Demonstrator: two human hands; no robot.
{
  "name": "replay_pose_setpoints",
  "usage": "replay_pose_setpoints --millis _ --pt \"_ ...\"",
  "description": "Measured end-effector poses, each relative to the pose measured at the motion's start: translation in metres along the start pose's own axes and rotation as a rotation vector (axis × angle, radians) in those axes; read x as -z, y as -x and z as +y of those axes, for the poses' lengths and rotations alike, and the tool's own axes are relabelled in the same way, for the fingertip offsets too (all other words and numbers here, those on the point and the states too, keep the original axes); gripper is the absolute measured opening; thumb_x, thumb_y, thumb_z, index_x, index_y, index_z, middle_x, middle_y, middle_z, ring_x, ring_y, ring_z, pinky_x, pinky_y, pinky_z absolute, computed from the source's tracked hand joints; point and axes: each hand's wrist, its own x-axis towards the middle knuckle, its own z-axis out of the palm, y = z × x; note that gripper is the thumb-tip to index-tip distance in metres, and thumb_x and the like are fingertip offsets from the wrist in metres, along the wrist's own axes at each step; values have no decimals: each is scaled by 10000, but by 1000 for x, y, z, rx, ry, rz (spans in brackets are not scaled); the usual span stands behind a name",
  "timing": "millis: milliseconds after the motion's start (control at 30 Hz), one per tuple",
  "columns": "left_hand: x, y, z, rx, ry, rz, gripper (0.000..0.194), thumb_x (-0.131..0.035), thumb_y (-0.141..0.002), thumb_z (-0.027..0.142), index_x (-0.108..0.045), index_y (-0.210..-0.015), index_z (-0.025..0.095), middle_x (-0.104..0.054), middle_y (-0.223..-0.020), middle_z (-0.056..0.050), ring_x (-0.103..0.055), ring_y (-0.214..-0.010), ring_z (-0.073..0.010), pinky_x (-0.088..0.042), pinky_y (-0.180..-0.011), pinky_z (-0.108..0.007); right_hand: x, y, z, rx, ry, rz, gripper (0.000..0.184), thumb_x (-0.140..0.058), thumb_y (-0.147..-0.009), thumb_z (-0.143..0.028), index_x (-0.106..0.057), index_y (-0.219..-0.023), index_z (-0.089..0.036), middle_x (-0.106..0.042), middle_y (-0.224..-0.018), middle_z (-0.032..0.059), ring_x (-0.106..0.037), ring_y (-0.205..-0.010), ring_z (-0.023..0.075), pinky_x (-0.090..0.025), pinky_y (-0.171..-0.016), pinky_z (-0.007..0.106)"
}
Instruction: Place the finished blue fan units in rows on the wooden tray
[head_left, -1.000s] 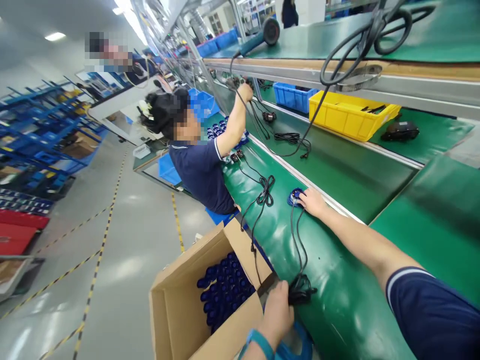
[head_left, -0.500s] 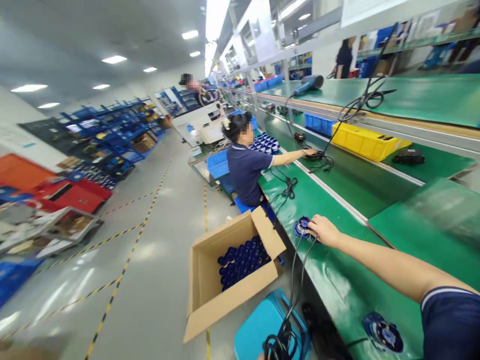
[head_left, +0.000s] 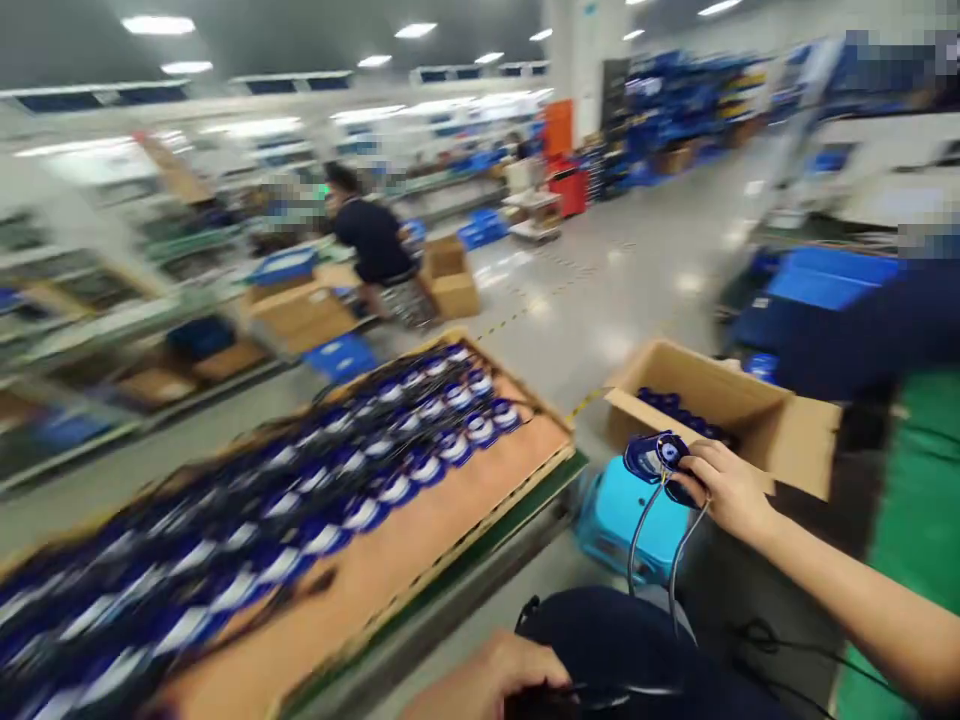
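My right hand (head_left: 724, 485) is closed round the edge of a blue round motor housing (head_left: 649, 458), held up above a turquoise stool. Two dark cables (head_left: 637, 535) hang from the housing toward my lap. Low in the view, my left hand (head_left: 510, 670) has its fingers curled round a dark bundle that looks like black cable (head_left: 544, 700), partly cut off by the frame's edge. To the left, a shallow tray (head_left: 457, 520) with a brown base carries rows of blue and white housings (head_left: 364, 512) with black cables lying across them.
The turquoise stool (head_left: 634, 525) stands beyond my knees. An open cardboard box (head_left: 772, 400) holding blue parts is behind it. At the right edge are a green workbench (head_left: 915, 530) and a blurred co-worker's dark sleeve (head_left: 885, 330). Another person (head_left: 371, 240) sits farther off among boxes.
My view has swung left from the green bench to the tray. My right hand has lifted the housing off the bench and carried it over the stool; the left still grips the cable.
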Motion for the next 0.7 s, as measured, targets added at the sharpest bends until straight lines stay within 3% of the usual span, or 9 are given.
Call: replay_pose_setpoints --millis 100,200,367,533,700 --pt "-14 65 -2 8 113 216 322 -767 -654 341 -775 -934 183 -675 -779 4 -573 -720 -137 -443 -685 -233 -68 -57 -62 195 -211 -84 140 -622 -984 -308 -655 -995 -172 -653 -987 122 -591 -983 264 -530 -854 412" --pt "-35 114 -1 69 313 401 373 -759 -595 370 -771 -906 165 -618 -722 17 -514 -658 -122 -391 -600 -222 -135 -97 -138 394 -369 -196 197 -566 -1013 -327 -661 -946 -168 -654 -957 122 -581 -937 253 -517 -841 408" --pt "-71 155 -2 211 487 715 405 -794 -640 480 -756 -866 147 -494 -658 21 -408 -619 -103 -309 -580 -239 -223 -132 -274 673 -507 -452 332 -472 -1047 -379 -692 -946 -152 -648 -961 145 -558 -939 263 -490 -840 402" --pt "-91 172 -4 257 423 1012 405 -807 -723 534 -696 -840 163 -553 -731 -13 -448 -689 -123 -332 -646 -243 -272 -156 -404 856 -545 -715 299 -492 -1041 -349 -694 -1105 -138 -647 -1082 161 -539 -1054 285 -445 -909 418" --pt "-115 183 -21 186 766 1299 546 -801 -741 617 -617 -1002 174 -551 -688 19 -477 -563 -84 -300 -558 -217 -296 -176 -499 906 -505 -821 312 -437 -1044 -255 -646 -1246 -142 -626 -1204 178 -505 -1140 299 -413 -930 424"
